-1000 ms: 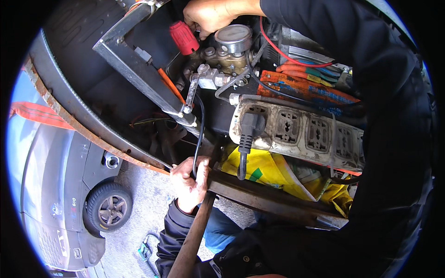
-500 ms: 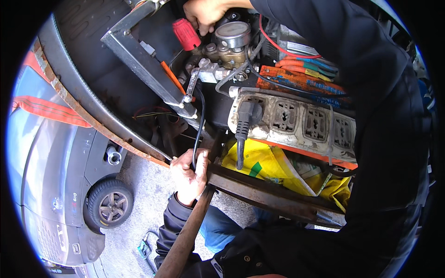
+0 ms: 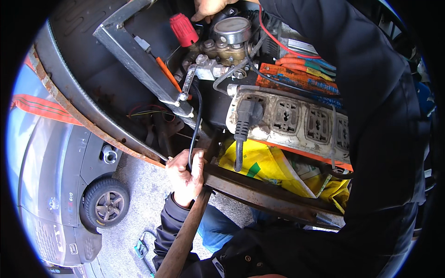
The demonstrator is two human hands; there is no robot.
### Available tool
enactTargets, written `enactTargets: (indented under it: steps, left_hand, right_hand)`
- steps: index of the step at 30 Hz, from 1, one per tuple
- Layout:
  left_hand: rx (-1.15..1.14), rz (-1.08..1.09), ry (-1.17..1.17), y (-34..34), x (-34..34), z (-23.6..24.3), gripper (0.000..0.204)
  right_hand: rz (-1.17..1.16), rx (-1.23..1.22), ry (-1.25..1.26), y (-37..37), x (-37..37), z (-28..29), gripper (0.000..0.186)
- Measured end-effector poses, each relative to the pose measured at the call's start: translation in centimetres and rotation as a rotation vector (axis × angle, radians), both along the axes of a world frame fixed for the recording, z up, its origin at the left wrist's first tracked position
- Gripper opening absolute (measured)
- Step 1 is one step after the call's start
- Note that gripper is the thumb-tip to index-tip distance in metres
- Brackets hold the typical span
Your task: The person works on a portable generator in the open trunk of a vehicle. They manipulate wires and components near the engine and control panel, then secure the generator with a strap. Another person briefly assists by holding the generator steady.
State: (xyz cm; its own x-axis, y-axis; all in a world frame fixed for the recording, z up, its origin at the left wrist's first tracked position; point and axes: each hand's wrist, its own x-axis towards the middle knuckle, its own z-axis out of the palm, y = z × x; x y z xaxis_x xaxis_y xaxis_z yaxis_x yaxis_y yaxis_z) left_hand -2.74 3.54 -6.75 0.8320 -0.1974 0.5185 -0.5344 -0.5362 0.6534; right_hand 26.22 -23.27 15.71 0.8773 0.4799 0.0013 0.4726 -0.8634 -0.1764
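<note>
My left hand (image 3: 186, 178) is closed around a thin black cable (image 3: 199, 111) at the rusty frame rail, with the thumb raised along it. Upward from there, the cable runs to metal fittings beside a brass pump (image 3: 230, 55). Cut by the top edge, my right hand (image 3: 211, 8) has its fingers curled down behind the pump, just right of a red knob (image 3: 183, 30); whatever they grip is hidden. A round gauge (image 3: 232, 30) sits on the pump, below and right of that hand.
A grimy power strip (image 3: 285, 118) with a black plug (image 3: 248, 113) lies right of centre, above yellow sacking (image 3: 250, 157). A brown pole (image 3: 185, 236) slants beside my left forearm. Coloured gloves (image 3: 306, 67) rest near an orange box. A grey vehicle (image 3: 51, 176) stands left.
The view has shifted slightly. My right hand has moved up and a little away from the red knob, more of it now beyond the top edge. My left hand keeps its grip on the cable.
</note>
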Motion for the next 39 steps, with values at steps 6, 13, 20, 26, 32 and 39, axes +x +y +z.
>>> enactTargets:
  steps: [6, 13, 20, 26, 32, 39]
  left_hand:
    - [-0.003, 0.013, -0.013, 0.5, 0.0, -0.2, 0.019]
    - [0.014, 0.019, -0.030, -0.2, 0.3, -0.2, 0.017]
    - [-0.008, 0.070, 0.006, -0.7, 0.0, 0.1, 0.014]
    - [0.005, 0.072, 0.006, -1.1, 0.0, 0.4, 0.013]
    - [0.007, 0.085, -0.005, -1.1, -0.1, 0.6, 0.014]
    - [0.016, 0.068, -0.035, -1.0, 0.1, 0.5, 0.015]
  right_hand:
    - [-0.026, 0.162, 0.025, 2.3, 1.0, -1.4, 0.045]
    - [0.150, -0.112, -0.415, 0.9, 4.4, -3.6, 0.030]
    - [0.105, 0.024, -0.341, 1.4, -0.1, -2.6, 0.034]
    - [0.073, 0.276, -0.183, -0.3, -0.8, -2.4, 0.042]
    - [-0.107, 0.366, -0.014, -1.5, -4.8, -0.8, 0.062]
    - [-0.090, 0.191, 0.050, -1.6, -3.5, -0.1, 0.059]
